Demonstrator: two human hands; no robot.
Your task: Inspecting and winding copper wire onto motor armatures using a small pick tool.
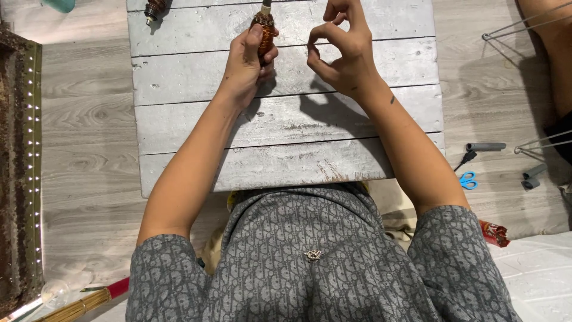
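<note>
My left hand [247, 62] grips a small brown patterned bottle-like object [264, 30] with a pale neck, held upright over the grey plank table [286, 125]. To its right, my right hand [342, 50] hovers with the thumb and forefinger pinched together and the other fingers curled; whether something thin sits between them I cannot tell. A second dark brown bottle-like object [156, 8] lies at the table's far left edge, apart from both hands.
Blue scissors [468, 180], grey tubes [485, 146] and a wire frame [524, 24] lie on the wooden floor at right. A long brown strip with small lights [21, 173] runs along the left. Bamboo sticks [77, 305] lie bottom left. A red wrapper [493, 232] is by my right elbow.
</note>
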